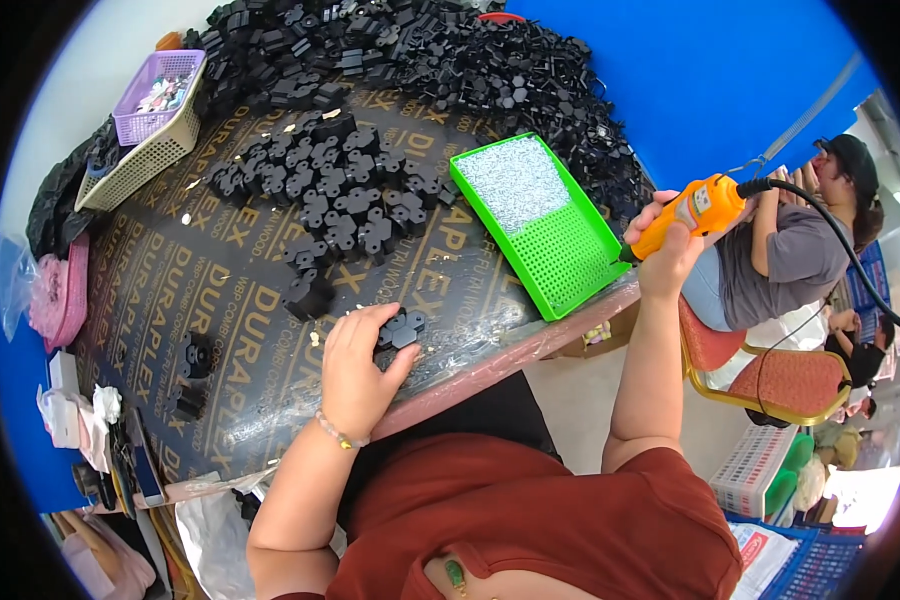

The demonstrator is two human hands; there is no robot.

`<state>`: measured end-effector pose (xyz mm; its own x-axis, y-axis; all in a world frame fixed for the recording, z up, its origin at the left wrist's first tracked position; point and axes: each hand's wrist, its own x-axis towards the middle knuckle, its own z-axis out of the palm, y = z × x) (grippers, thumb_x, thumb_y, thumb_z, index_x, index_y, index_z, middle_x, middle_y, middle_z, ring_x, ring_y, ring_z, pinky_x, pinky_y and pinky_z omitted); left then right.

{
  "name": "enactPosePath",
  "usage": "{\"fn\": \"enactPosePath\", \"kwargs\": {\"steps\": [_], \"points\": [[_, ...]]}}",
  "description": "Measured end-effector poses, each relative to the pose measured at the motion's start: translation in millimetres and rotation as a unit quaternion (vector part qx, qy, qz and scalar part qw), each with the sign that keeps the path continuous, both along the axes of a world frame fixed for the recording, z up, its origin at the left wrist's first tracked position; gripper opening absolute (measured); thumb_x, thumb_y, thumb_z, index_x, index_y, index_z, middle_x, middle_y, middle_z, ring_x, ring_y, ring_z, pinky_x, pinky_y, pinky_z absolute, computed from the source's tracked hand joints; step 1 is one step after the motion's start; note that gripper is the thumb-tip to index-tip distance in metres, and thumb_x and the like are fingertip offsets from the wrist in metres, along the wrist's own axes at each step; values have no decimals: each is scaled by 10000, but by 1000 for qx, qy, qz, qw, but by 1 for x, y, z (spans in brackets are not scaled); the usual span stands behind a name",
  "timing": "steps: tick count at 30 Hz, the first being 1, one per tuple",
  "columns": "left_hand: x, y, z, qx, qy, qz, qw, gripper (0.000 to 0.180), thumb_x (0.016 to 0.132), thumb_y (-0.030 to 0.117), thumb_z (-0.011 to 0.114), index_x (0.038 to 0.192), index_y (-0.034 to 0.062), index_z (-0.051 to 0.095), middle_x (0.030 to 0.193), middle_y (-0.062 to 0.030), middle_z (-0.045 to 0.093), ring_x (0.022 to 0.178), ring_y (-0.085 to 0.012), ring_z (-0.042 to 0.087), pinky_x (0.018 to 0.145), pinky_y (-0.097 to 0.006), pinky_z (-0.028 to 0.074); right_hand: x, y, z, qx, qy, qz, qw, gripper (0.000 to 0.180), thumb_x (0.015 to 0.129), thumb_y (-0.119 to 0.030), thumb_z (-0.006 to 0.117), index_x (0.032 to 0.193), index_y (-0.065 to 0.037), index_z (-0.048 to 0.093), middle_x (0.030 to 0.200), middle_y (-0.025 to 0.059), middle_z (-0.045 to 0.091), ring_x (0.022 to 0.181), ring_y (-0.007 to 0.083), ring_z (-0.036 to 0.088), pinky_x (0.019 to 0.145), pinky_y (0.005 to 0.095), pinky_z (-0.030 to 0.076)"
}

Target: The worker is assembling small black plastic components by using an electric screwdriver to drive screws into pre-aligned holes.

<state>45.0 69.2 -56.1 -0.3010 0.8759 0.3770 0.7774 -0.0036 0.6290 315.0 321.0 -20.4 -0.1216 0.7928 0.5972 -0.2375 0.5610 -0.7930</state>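
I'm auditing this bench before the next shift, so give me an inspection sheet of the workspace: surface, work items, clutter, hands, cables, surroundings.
Surface: dark printed board table with a pink front edge, specks of debris scattered on it.
Job's things: black plastic part near the front edge; orange power tool; green perforated tray, its far half filled with fine silvery bits.
Clutter: heap of black parts along the far side, purple basket inside a cream basket.
Hands: left hand rests on the black part; right hand grips the tool.
Cables: black cord runs from the tool.
Surroundings: seated person, red chair, blue wall.
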Motion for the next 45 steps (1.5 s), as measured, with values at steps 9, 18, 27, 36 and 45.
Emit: {"fn": "enactPosePath", "kwargs": {"steps": [9, 18, 27, 36, 45], "points": [[3, -1, 1, -25, -108, 25, 994, 528, 723, 150, 813, 1194, 39, 602, 1094, -139, 659, 1040, -348, 599, 939, -421, 460, -26, -50, 47, 13, 105, 127, 986, 783, 783, -691, 675, 1140, -13, 511, 757, 102, 582, 581, 195, 579, 541, 293, 484], [-6, -3, -7, -14, -48, -1, 999, 489, 713, 183, 821, 1147, 60, 630, 1077, -126, 662, 1037, -334, 608, 954, -418, 453, -144, -119, 38, -51, 48, 478, 876, 862, 748, -775, 621, 1148, -23, 489, 788, 115, 616, 612, 210, 617, 575, 349, 518], [-10, -4, -6, 17, -61, -11, 998, 435, 694, 156, 801, 1079, 47, 630, 990, -122, 661, 959, -336, 618, 875, -430, 472, -178, -137, 34, -122, 11, 467, 876, 829, 729, -758, 653, 1114, -39, 500, 763, 99, 592, 604, 195, 606, 572, 330, 526], [-7, -1, -16, 103, -90, -12, 990, 316, 723, 108, 768, 988, 40, 609, 908, -129, 638, 883, -355, 610, 809, -439, 486, -192, -148, 23, -113, -24, 482, 868, 782, 729, -751, 666, 1001, -46, 466, 742, 93, 559, 568, 185, 570, 526, 298, 502], [-5, -5, -14, 64, -78, -10, 995, 396, 697, 131, 800, 1018, 40, 587, 964, -148, 625, 955, -368, 593, 865, -444, 474, -195, -156, 18, -165, -7, 388, 907, 774, 755, -707, 696, 1068, -28, 499, 735, 85, 579, 554, 182, 569, 513, 307, 488]]}}
